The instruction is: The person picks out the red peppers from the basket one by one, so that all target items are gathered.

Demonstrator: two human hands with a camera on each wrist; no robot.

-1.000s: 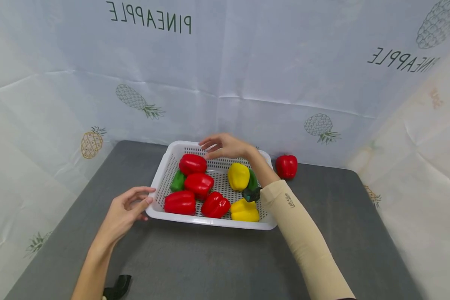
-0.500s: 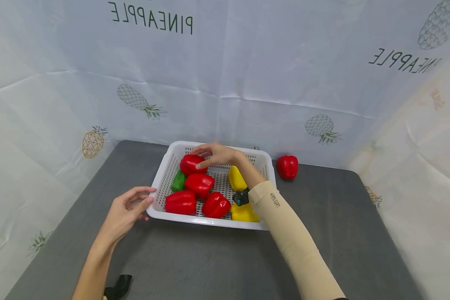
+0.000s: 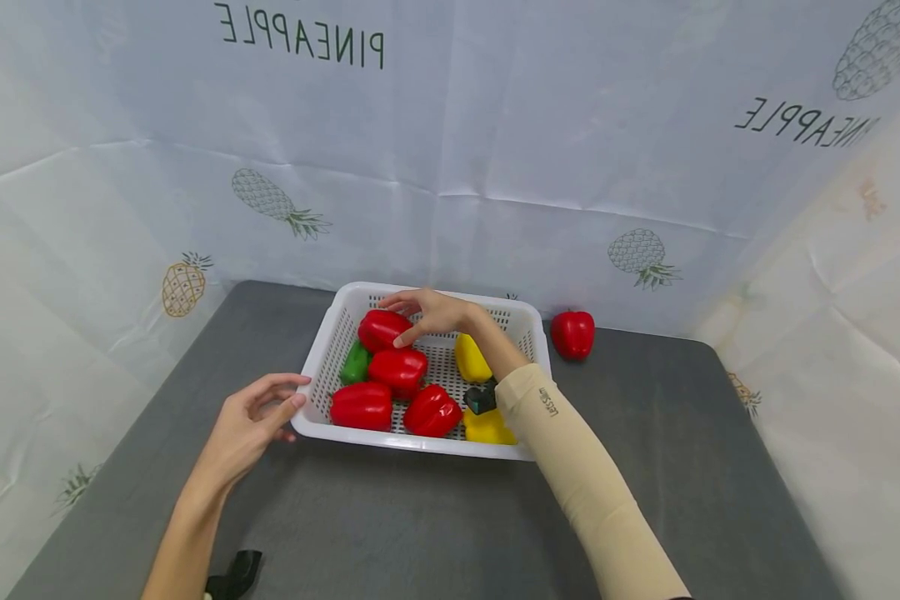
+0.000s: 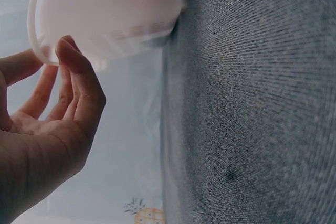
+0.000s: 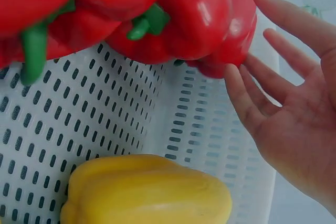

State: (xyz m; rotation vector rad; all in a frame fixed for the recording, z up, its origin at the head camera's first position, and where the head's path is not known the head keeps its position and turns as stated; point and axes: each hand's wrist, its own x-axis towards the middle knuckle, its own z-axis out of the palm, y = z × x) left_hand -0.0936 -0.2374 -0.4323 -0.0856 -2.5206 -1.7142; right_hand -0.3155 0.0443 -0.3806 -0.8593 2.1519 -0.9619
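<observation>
A white perforated plastic basket (image 3: 420,445) stands on the dark table, holding several bell peppers. At its left front corner, my left hand (image 3: 249,425) pinches the rim between thumb and fingers. My right hand (image 3: 438,312) reaches over the basket's far side, thumb and fingers spread about the back red bell pepper (image 3: 378,330). In the right wrist view, the fingertips (image 5: 232,72) meet or nearly meet this pepper (image 5: 239,30); firm contact is unclear. Nearby lie another red pepper (image 3: 397,372), two front red peppers (image 3: 361,407) and a green pepper (image 3: 356,363).
Two yellow peppers (image 3: 471,358) lie on the basket's right side, partly hidden by my right arm. One red bell pepper (image 3: 572,335) sits outside, right of the basket. A pineapple-printed cloth (image 3: 450,167) hangs behind the grey table (image 3: 390,525).
My right hand has come left and down from above the basket's far rim to the back red pepper. The left hand stays at the corner; the peppers keep their places.
</observation>
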